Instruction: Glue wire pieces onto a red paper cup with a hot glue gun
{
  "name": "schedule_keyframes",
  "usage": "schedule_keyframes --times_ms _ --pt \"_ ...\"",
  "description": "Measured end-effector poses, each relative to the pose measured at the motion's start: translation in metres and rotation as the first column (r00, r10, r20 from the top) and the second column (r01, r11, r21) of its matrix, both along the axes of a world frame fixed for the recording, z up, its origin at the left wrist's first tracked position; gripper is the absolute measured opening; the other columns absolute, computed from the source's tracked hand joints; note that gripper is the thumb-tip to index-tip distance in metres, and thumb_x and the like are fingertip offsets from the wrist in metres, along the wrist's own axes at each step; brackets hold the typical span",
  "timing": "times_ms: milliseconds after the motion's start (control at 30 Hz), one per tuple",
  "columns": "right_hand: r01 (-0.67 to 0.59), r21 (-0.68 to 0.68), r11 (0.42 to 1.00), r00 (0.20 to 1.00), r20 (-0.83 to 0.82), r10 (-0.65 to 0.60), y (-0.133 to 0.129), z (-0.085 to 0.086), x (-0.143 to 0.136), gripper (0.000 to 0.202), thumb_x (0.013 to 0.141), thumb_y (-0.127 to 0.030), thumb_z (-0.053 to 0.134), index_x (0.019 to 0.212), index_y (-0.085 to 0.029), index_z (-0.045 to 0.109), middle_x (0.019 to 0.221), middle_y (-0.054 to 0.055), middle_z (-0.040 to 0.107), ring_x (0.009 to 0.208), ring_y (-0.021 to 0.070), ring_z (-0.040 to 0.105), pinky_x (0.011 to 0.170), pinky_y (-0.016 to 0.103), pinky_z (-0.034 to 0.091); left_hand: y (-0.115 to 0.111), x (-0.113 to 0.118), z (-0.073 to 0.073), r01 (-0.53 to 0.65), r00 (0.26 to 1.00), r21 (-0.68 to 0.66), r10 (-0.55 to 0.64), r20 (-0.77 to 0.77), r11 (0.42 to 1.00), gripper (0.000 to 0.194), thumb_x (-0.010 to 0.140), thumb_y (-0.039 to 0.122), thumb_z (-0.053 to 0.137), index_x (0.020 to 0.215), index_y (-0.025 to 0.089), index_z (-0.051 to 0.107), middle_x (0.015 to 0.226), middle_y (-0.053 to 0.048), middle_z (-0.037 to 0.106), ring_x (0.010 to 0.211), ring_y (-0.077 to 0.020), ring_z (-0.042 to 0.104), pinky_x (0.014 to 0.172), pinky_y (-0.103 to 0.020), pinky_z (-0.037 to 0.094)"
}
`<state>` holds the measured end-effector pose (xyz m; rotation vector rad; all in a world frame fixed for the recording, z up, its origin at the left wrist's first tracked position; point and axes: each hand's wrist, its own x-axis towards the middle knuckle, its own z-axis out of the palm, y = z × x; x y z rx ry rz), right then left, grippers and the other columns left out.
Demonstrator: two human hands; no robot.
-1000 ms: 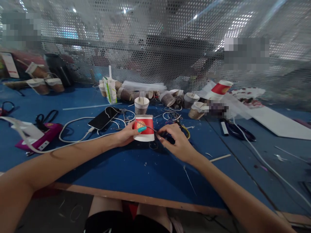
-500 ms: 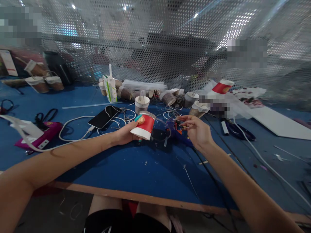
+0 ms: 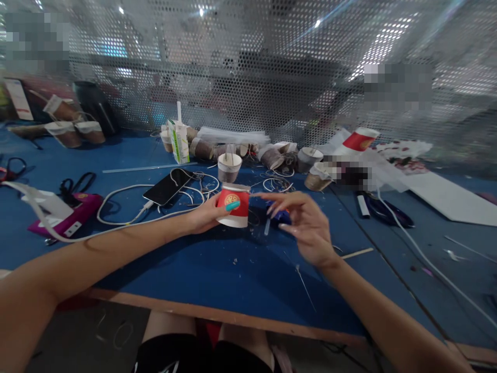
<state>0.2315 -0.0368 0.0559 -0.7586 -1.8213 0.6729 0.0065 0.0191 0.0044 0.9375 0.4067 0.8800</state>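
A red and white paper cup (image 3: 237,213) with a gold emblem is upside down above the blue table (image 3: 240,280), and my left hand (image 3: 207,213) is wrapped round its left side, thumb across the front. To the right of the cup, my right hand (image 3: 306,223) has its fingers apart, the index finger reaching toward the cup; I see nothing held in it. A blue tool (image 3: 280,215), probably a glue gun, lies partly hidden behind those fingers. Behind the held cup stands a white cup with a grey-brown band (image 3: 229,168).
A phone (image 3: 166,187) with a white cable lies left of centre, a purple box (image 3: 79,212) farther left. Several brown cups and a drink carton (image 3: 179,142) line the metal mesh. Scissors (image 3: 390,212) and a white board (image 3: 450,199) are at the right.
The cup has been turned more upright, its emblem now facing me. My right hand has come off the blue tool, shifted a little down, and its fingers have spread toward the cup.
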Motion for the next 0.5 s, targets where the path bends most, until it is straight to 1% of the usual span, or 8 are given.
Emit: schedule_keyframes --times_ms 67,133,200,300,333,400,467,500 --pt "-0.142 -0.093 0.985 0.979 0.133 0.154 -0.0051 -0.0023 -0.0034 0.013 0.082 -0.020 0.055 0.094 -0.025 0.057 0.119 0.008 0.069 0.107 0.0263 0.063 0.093 0.045 0.047 -0.0008 0.0006 0.0010 0.004 0.999 0.034 -0.003 -0.042 0.999 0.083 0.044 0.042 0.098 0.115 0.017 0.064 0.103 -0.008 0.073 0.091 -0.0218 0.070 0.088 -0.036 0.052" --pt "-0.216 -0.121 0.969 0.951 0.199 0.237 -0.0052 -0.0049 -0.0031 0.015 0.083 -0.020 0.054 0.098 -0.024 0.056 0.125 0.009 0.066 0.106 0.0253 0.061 0.093 0.044 0.046 -0.0015 0.0008 0.0024 0.000 0.996 0.051 0.005 -0.090 0.999 0.084 0.043 0.041 0.098 0.116 0.016 0.063 0.105 -0.009 0.073 0.094 -0.0234 0.070 0.092 -0.040 0.051" --pt "-0.236 -0.132 0.963 0.938 0.228 0.262 -0.0042 -0.0062 -0.0021 0.019 0.082 -0.019 0.054 0.101 -0.025 0.055 0.130 0.009 0.063 0.107 0.0248 0.058 0.094 0.045 0.045 -0.0026 0.0016 0.0045 -0.004 0.991 0.061 0.011 -0.131 0.998 0.085 0.041 0.037 0.099 0.115 0.016 0.064 0.105 -0.009 0.073 0.094 -0.0231 0.069 0.093 -0.040 0.051" --pt "-0.199 -0.164 0.966 0.939 0.249 0.236 -0.0059 -0.0047 -0.0040 0.022 0.081 -0.018 0.056 0.101 -0.025 0.055 0.130 0.007 0.063 0.106 0.0240 0.057 0.094 0.045 0.044 -0.0043 0.0037 0.0076 -0.009 0.986 0.064 0.020 -0.168 0.998 0.081 0.040 0.031 0.099 0.112 0.016 0.065 0.103 -0.007 0.073 0.092 -0.0204 0.069 0.091 -0.038 0.052" --pt "-0.181 -0.170 0.969 0.947 0.235 0.218 -0.0068 -0.0038 -0.0057 0.020 0.081 -0.018 0.056 0.100 -0.025 0.055 0.128 0.007 0.064 0.103 0.0232 0.058 0.093 0.044 0.044 -0.0045 0.0043 0.0080 -0.011 0.985 0.064 0.022 -0.170 0.998 0.079 0.040 0.028 0.099 0.111 0.015 0.066 0.103 -0.007 0.073 0.091 -0.0195 0.069 0.091 -0.037 0.052" --pt "-0.145 -0.177 0.973 0.975 0.141 0.171 -0.0071 -0.0024 -0.0093 0.015 0.080 -0.017 0.057 0.093 -0.024 0.057 0.116 0.006 0.068 0.092 0.0209 0.060 0.085 0.040 0.047 -0.0041 0.0049 0.0079 -0.023 0.986 0.065 0.034 -0.164 0.998 0.076 0.040 0.026 0.098 0.109 0.016 0.066 0.101 -0.006 0.073 0.089 -0.0183 0.069 0.089 -0.036 0.053" --pt "-0.097 -0.187 0.978 0.995 -0.038 0.092 -0.0036 -0.0025 -0.0110 0.008 0.078 -0.017 0.056 0.083 -0.023 0.058 0.092 0.004 0.070 0.079 0.0193 0.061 0.069 0.034 0.048 -0.0031 0.0043 0.0066 -0.024 0.984 0.063 0.035 -0.174 0.998 0.073 0.043 0.024 0.097 0.107 0.016 0.065 0.099 -0.006 0.073 0.087 -0.0185 0.069 0.088 -0.037 0.054" --pt "-0.064 -0.194 0.979 0.990 -0.132 0.038 -0.0005 -0.0033 -0.0105 0.007 0.077 -0.016 0.055 0.077 -0.022 0.058 0.077 0.003 0.067 0.073 0.0191 0.061 0.061 0.031 0.047 -0.0027 0.0037 0.0059 -0.021 0.983 0.065 0.032 -0.180 0.998 0.071 0.044 0.024 0.097 0.107 0.015 0.064 0.098 -0.006 0.073 0.088 -0.0194 0.070 0.088 -0.039 0.054"
